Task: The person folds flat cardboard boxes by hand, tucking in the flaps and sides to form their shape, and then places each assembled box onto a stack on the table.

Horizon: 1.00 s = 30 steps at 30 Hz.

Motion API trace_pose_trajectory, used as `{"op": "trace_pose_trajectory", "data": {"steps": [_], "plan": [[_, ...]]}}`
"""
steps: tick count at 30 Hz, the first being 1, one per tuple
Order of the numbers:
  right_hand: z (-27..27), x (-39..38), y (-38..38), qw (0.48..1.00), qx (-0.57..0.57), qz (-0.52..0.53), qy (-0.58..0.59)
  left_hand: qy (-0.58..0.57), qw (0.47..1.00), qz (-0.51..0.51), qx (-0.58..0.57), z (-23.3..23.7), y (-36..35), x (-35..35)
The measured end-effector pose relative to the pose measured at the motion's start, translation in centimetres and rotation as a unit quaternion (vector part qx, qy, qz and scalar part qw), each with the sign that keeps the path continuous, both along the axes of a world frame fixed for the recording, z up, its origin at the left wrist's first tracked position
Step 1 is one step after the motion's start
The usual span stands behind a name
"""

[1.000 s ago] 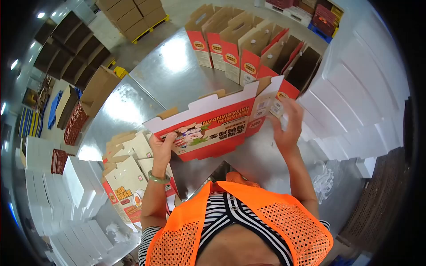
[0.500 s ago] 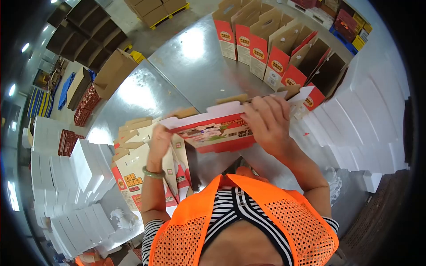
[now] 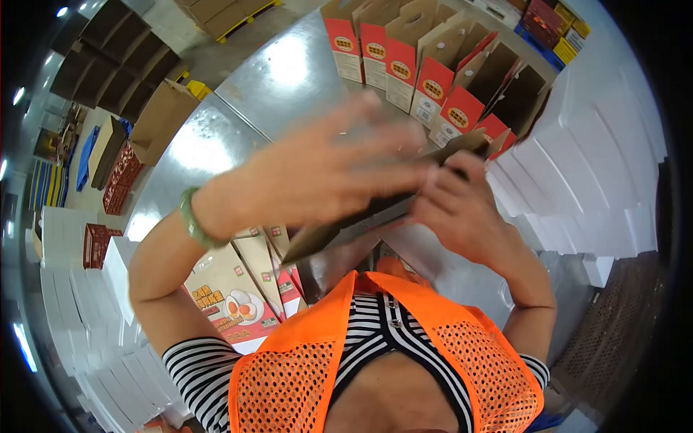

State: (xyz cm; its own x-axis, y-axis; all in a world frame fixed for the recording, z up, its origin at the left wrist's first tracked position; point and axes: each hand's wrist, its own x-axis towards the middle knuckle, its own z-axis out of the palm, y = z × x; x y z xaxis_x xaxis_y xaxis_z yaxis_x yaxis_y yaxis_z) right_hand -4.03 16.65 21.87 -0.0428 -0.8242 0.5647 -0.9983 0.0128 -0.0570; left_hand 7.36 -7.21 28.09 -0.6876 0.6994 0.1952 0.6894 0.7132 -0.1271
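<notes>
A flat cardboard carton (image 3: 339, 229) is held up close to my chest, its brown inner side facing the camera and tilted. My right hand (image 3: 462, 209) grips its right end from below. My left hand (image 3: 325, 169) lies flat and blurred across the carton's top, fingers spread, a green bangle on the wrist. Only a dark brown strip of the carton shows between the two hands. Its printed red side is hidden.
A row of erected red-and-white cartons (image 3: 426, 79) stands at the far side of the metal table (image 3: 281, 86). Flat printed cartons (image 3: 238, 296) are stacked at my left. White foam boxes (image 3: 592, 180) pile up right and left. Brown boxes sit on the floor beyond.
The carton has been raised and turned so its brown inside faces up. My left hand left the carton's left edge and swept across its top; the right hand shifted underneath.
</notes>
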Motion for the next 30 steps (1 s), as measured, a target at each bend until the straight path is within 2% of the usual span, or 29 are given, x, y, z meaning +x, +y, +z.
{"op": "trace_pose_trajectory", "data": {"steps": [1,2,3,4,5,6,7,8,9,11,12,13,14,16,17,19,20,21,22,23,24,25,26,27,29,30], "plan": [[-0.2,0.0,0.3,0.999,0.011,0.043,0.006,0.049,0.998,-0.026,-0.031,0.5,0.5,0.4],[-0.3,0.0,0.7,0.996,0.022,0.087,0.012,-0.013,0.994,-0.056,-0.098,0.7,0.8,1.3],[0.1,-0.2,1.2,0.996,0.027,0.083,0.011,-0.074,0.98,-0.086,-0.163,0.7,0.6,2.0],[0.9,-0.7,1.7,0.996,0.053,0.071,0.001,-0.096,0.968,-0.063,-0.224,0.1,-0.2,2.6],[1.4,-1.2,2.3,0.995,0.078,0.064,-0.008,-0.098,0.969,-0.061,-0.218,-0.6,-1.4,3.9],[1.3,-1.5,3.1,0.995,0.095,0.022,-0.01,-0.117,0.97,0.014,-0.214,-0.9,-2.8,5.4],[1.2,-1.7,3.8,0.995,0.092,0.023,-0.014,-0.137,0.963,0.087,-0.213,-0.8,-3.5,6.2],[1.4,-1.7,4.5,0.994,0.105,-0.025,-0.014,-0.142,0.962,0.085,-0.216,-0.7,-3.6,6.7],[1.5,-1.6,5.0,0.99,0.122,-0.072,-0.016,-0.122,0.967,0.106,-0.196,-0.4,-3.3,7.3],[2.1,-0.9,4.9,0.987,0.143,-0.073,-0.018,-0.108,0.971,0.127,-0.173,0.1,-2.5,8.3],[2.6,-0.6,4.7,0.977,0.199,-0.053,-0.047,-0.186,0.963,0.166,-0.099,0.3,-2.0,8.6],[2.8,-0.5,4.6,0.964,0.254,-0.032,-0.075,-0.2,0.962,0.174,-0.067,0.1,-1.7,8.5],[2.6,-0.6,4.4,0.963,0.256,-0.031,-0.079,-0.213,0.959,0.182,-0.034,0.0,-1.5,8.3],[2.0,-1.4,3.9,0.928,0.331,-0.004,-0.171,-0.203,0.966,0.162,-0.002,-2.2,-1.5,8.3],[2.1,-1.7,3.9,0.927,0.333,-0.006,-0.173,-0.185,0.972,0.141,0.028,-3.3,-1.6,8.1],[2.3,-2.0,4.0,0.877,0.429,0.008,-0.217,-0.174,0.972,0.145,0.065,-4.1,-1.0,8.6],[2.5,-2.4,3.8,0.875,0.432,0.006,-0.22,-0.189,0.945,0.23,0.135,-4.3,-0.4,9.0],[2.5,-2.6,3.4,0.838,0.487,0.006,-0.248,-0.205,0.905,0.313,0.203,-4.5,0.4,9.3],[2.4,-2.5,3.2,0.797,0.537,0.005,-0.277,-0.21,0.906,0.307,0.202,-4.8,1.5,9.2],[1.8,-2.1,3.3,0.794,0.538,-0.001,-0.283,-0.138,0.909,0.341,0.194,-5.2,2.9,8.8],[0.8,-1.6,3.4,0.821,0.491,-0.027,-0.289,-0.062,0.907,0.373,0.187,-5.7,3.8,8.6],[0.6,-1.3,3.2,0.846,0.444,-0.053,-0.291,-0.062,0.908,0.367,0.192,-6.2,4.2,8.5],[1.0,-1.1,2.8,0.813,0.483,-0.092,-0.312,0.04,0.933,0.337,0.123,-6.8,4.4,8.4],[0.7,-0.8,3.4,0.81,0.484,-0.099,-0.316,0.141,0.942,0.3,0.051,-7.3,4.7,8.5],[-0.9,0.0,4.5,0.942,0.259,-0.105,-0.184,0.123,0.952,0.273,0.069,-8.2,4.1,9.4],[-1.6,0.0,5.5,0.978,0.19,-0.078,-0.047,0.128,0.924,0.336,0.129,-8.5,4.1,9.9]]}}
